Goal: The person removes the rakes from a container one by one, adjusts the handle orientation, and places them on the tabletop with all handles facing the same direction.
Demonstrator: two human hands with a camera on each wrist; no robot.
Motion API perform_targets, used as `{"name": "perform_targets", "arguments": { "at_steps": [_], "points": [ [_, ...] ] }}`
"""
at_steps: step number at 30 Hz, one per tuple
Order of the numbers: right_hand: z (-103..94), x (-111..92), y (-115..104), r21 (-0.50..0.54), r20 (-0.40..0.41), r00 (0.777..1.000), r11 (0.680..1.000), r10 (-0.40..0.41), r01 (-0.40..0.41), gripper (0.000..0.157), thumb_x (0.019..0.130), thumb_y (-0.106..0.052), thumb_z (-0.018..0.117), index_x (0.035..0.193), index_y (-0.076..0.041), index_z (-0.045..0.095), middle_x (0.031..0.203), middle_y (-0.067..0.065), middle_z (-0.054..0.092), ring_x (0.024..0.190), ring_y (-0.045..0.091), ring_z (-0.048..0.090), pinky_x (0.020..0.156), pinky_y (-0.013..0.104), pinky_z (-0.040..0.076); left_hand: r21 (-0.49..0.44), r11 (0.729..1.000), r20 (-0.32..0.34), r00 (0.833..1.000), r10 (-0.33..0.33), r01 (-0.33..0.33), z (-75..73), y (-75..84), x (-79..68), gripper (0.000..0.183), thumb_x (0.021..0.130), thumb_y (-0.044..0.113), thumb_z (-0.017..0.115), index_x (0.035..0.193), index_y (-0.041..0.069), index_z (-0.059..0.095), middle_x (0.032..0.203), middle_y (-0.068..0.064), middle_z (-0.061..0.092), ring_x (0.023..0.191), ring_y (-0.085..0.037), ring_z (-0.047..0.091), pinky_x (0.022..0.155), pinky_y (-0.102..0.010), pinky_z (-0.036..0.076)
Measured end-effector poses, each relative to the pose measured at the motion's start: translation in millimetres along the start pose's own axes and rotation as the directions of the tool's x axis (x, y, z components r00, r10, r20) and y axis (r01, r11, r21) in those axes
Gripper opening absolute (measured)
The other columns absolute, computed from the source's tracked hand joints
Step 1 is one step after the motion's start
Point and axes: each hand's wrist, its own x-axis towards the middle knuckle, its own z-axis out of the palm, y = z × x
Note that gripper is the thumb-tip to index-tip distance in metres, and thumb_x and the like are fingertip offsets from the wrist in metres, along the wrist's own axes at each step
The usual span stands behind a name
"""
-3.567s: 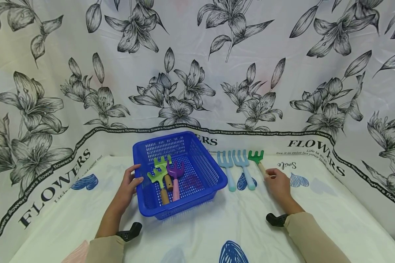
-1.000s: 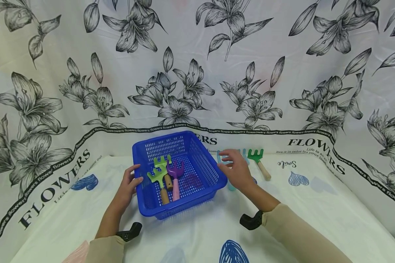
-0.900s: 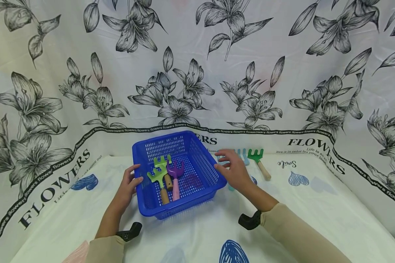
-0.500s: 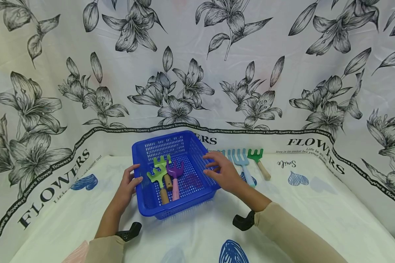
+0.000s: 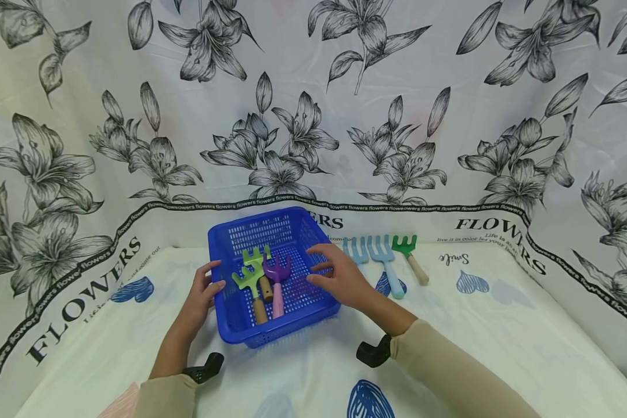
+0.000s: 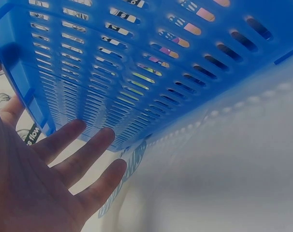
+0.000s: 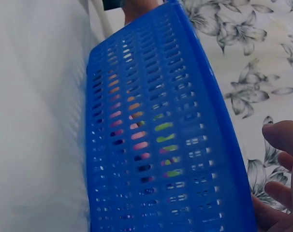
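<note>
A blue perforated basket (image 5: 298, 318) stands in the middle of the head view. Inside lie two light-green hand rakes with wooden handles (image 5: 259, 311) and a purple hand fork with a pink handle (image 5: 277, 300). My left hand (image 5: 198, 293) holds the basket's left rim, its other fingers (image 6: 86, 166) spread along the outer wall. Over the basket's right side hovers my right hand (image 5: 341, 278), fingers loosely bent, nothing in them. To its right lie two light-blue hand rakes (image 5: 380, 249), one partly hidden by that hand, and a dark-green hand rake (image 5: 405, 246) with a wooden handle.
A white cloth with heart prints (image 5: 371, 400) covers the table. Behind it hangs a flower-printed curtain (image 5: 287, 133), close to the basket and the rakes. Black wrist mounts (image 5: 374, 352) sit on both forearms.
My right hand has let go of the dark-green rake's handle and moved left, past the light-blue rakes, to above the basket's right side. My left hand and the basket have kept their place.
</note>
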Motion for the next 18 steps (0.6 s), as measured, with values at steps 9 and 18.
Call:
{"name": "perform_targets", "arguments": {
  "at_steps": [9, 18],
  "points": [
    [7.2, 3, -4, 0.028, 0.033, 0.999, 0.999, 0.024, -0.025, 0.048, 0.092, -0.019, 0.069, 0.136, -0.015, 0.051, 0.138, 0.004, 0.049, 0.109, 0.023, 0.062, 0.086, 0.038, 0.054, -0.013, 1.0, 0.01, 1.0, -0.022, 0.022, -1.6, -1.7, 1.0, 0.062, 0.101, 0.033, 0.042, 0.154, 0.023, 0.011, 0.156, -0.027, 0.016, 0.135, -0.05, 0.031, 0.102, -0.066, 0.029],
    [15.7, 17, -19, 0.004, 0.165, 0.977, 0.991, 0.134, -0.137, 0.047, 0.093, -0.026, 0.068, 0.136, -0.019, 0.053, 0.141, 0.002, 0.048, 0.11, 0.02, 0.062, 0.081, 0.034, 0.055, -0.011, 1.0, 0.018, 1.0, -0.018, 0.018, -1.9, -1.0, 2.2, 0.062, 0.101, 0.036, 0.042, 0.154, 0.024, 0.012, 0.156, -0.026, 0.016, 0.135, -0.049, 0.032, 0.102, -0.066, 0.029]
  ]
}}
